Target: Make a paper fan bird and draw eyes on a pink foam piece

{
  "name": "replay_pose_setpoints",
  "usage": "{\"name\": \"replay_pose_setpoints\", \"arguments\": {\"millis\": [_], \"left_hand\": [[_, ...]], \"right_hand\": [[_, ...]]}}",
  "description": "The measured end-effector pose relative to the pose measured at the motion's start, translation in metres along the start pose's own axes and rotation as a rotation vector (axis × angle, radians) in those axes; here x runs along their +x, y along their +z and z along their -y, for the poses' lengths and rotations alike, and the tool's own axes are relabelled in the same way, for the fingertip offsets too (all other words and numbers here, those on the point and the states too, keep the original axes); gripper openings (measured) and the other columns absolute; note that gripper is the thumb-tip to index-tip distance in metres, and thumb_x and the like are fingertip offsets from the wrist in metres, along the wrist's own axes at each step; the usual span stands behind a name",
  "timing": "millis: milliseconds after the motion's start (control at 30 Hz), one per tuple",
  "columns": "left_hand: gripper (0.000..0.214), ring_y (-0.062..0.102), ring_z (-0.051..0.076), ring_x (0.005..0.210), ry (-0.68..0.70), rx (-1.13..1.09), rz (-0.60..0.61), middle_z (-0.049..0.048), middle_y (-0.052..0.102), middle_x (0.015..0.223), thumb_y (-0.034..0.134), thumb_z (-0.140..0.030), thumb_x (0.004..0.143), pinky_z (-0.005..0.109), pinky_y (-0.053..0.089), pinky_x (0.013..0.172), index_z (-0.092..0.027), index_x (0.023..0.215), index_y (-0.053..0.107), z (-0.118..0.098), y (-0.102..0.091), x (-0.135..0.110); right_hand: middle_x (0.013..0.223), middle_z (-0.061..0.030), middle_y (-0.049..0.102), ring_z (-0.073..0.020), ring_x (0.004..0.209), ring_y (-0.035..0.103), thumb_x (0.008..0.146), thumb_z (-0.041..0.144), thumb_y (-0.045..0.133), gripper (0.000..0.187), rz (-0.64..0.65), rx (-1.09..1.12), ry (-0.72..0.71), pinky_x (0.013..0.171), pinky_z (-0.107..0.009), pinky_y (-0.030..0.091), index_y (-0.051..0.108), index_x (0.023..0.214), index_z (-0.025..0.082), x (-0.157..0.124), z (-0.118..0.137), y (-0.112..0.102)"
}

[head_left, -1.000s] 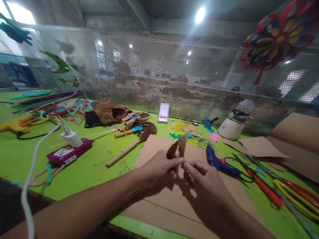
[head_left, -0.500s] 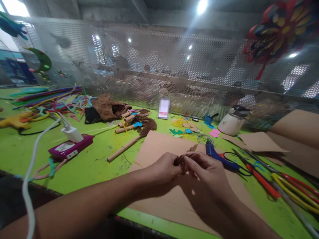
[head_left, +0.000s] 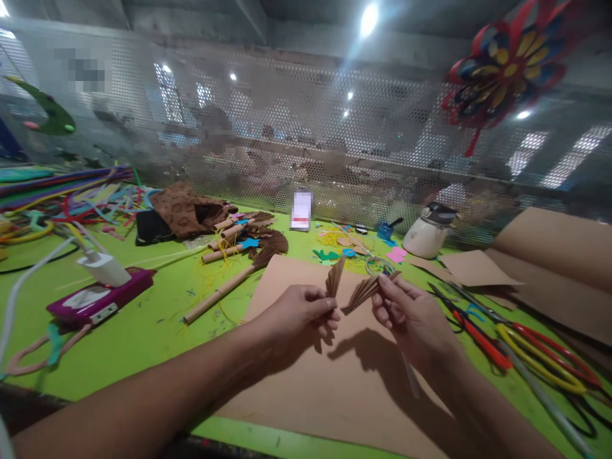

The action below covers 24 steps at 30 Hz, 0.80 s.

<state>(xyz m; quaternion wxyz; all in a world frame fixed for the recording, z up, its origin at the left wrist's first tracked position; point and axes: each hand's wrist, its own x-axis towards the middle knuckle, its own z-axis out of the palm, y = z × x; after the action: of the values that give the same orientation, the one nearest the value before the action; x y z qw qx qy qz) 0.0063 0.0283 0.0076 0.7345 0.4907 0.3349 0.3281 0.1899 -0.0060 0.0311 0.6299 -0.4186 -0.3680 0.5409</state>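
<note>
Head view: left hand (head_left: 301, 312) pinches a small brown pleated paper fan (head_left: 335, 275) by its lower end, so the fan stands nearly upright. Right hand (head_left: 411, 315) grips a second fan (head_left: 364, 293) with closed fingertips. This one is tilted low, with its narrow end toward the left hand. The fans are close together, and a small gap shows between them. Both are held above a cardboard sheet (head_left: 306, 389) lying on the green counter (head_left: 143, 319). Red scissors (head_left: 482, 344) lie just right of the right hand. A white pot (head_left: 428, 233) stands farther back.
</note>
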Motion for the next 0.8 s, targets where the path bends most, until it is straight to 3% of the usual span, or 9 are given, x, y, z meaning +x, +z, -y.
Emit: {"name": "replay_pose_setpoints", "arguments": {"millis": [200, 433, 600, 800], "left_hand": [[0.034, 0.062, 0.014, 0.061, 0.059, -0.008, 0.07, 0.0065, 0.063, 0.069, 0.077, -0.039, 0.071, 0.024, 0.047, 0.058, -0.009, 0.074, 0.061, -0.014, 0.002, -0.001], [0.032, 0.064, 0.015, 0.055, -0.013, 0.046, 0.155, 0.0125, 0.07, 0.075, 0.069, -0.039, 0.078, 0.024, 0.048, 0.052, -0.008, 0.08, 0.065, -0.006, 0.005, -0.005], [0.023, 0.066, 0.015, 0.059, -0.035, -0.029, 0.12, 0.0151, 0.071, 0.082, 0.07, -0.03, 0.076, 0.022, 0.048, 0.051, -0.008, 0.079, 0.063, -0.004, 0.01, -0.008], [0.03, 0.067, 0.019, 0.063, -0.017, -0.047, 0.147, 0.015, 0.069, 0.081, 0.075, -0.028, 0.071, 0.026, 0.05, 0.055, -0.006, 0.088, 0.064, 0.002, 0.012, -0.008]], "right_hand": [[0.058, 0.0009, 0.059, -0.0059, 0.044, 0.048, 0.071, 0.041, 0.076, 0.031, 0.026, -0.159, -0.017, 0.042, -0.018, 0.034, 0.064, 0.077, 0.012, 0.001, -0.003, -0.003], [0.059, 0.0016, 0.056, -0.0068, 0.049, 0.047, 0.077, 0.043, 0.071, 0.032, 0.073, -0.291, -0.068, 0.046, -0.021, 0.036, 0.061, 0.072, 0.014, 0.003, -0.007, -0.008], [0.057, 0.0028, 0.055, -0.0058, 0.047, 0.044, 0.076, 0.045, 0.071, 0.033, 0.052, -0.329, -0.071, 0.045, -0.02, 0.034, 0.061, 0.072, 0.014, 0.004, -0.006, -0.008], [0.054, 0.0033, 0.053, -0.0057, 0.043, 0.042, 0.073, 0.048, 0.072, 0.037, 0.042, -0.367, -0.061, 0.042, -0.02, 0.029, 0.058, 0.067, 0.015, 0.004, -0.006, -0.006]]}}
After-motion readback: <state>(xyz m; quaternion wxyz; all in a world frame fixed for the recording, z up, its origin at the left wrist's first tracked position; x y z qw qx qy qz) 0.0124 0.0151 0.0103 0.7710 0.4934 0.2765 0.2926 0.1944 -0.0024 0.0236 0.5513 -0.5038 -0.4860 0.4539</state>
